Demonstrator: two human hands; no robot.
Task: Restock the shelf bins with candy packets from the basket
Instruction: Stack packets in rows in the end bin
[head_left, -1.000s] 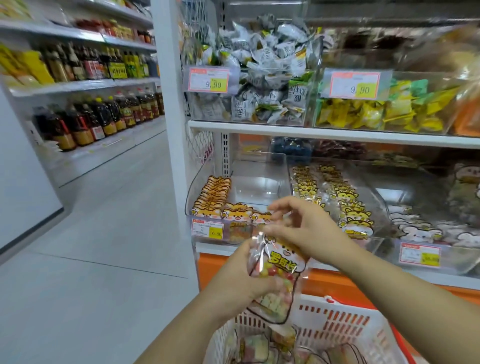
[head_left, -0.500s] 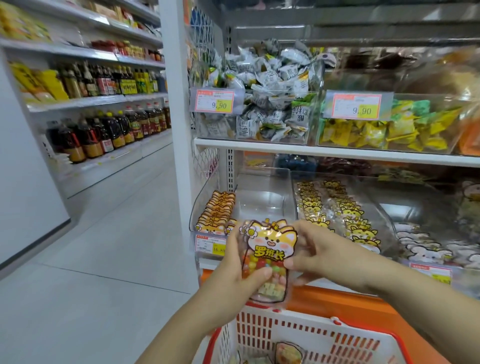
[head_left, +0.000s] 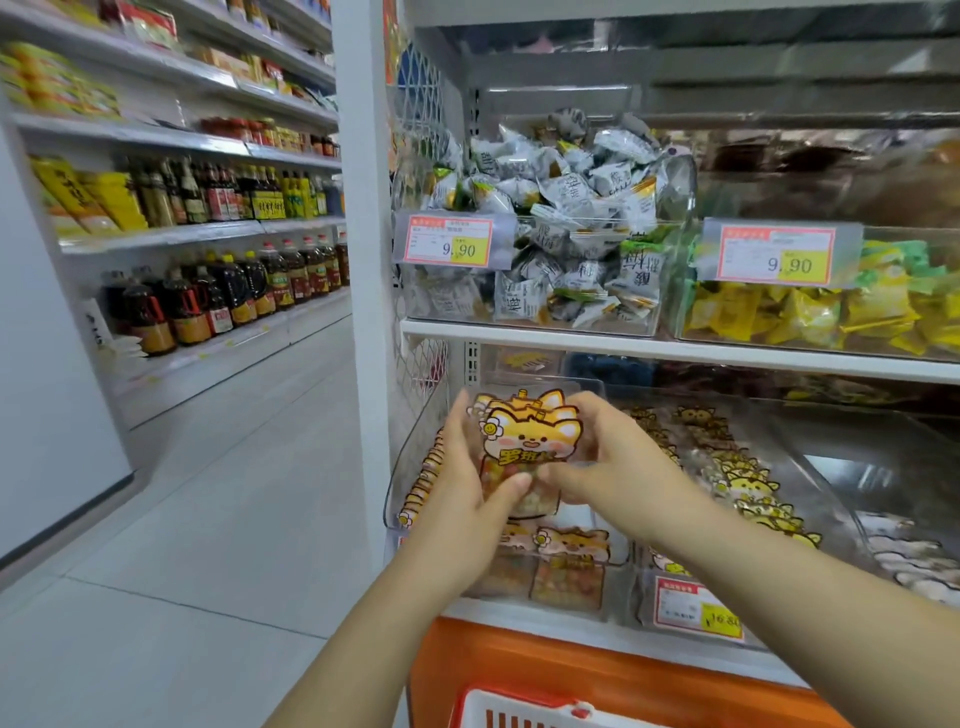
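A small stack of candy packets (head_left: 530, 434) with an orange cartoon cat on top is held upright between both hands, over the clear shelf bin (head_left: 410, 457) at the lower left. My left hand (head_left: 462, 488) grips the stack's left side, thumb across its front. My right hand (head_left: 608, 462) grips the right side. Matching packets stand in a row along the bin's left wall and lie at its front (head_left: 566, 540). Only the white basket's rim with red trim (head_left: 519, 709) shows at the bottom edge.
A neighbouring bin (head_left: 748, 488) to the right holds rows of yellow cat packets. Above, a white shelf board (head_left: 675, 351) carries bins of grey-white and yellow sweets with 9.90 price tags. An aisle floor and bottle shelves lie to the left.
Both hands have lifted the packets up and forward from above the basket to over the lower-left bin. The basket has dropped almost out of view.
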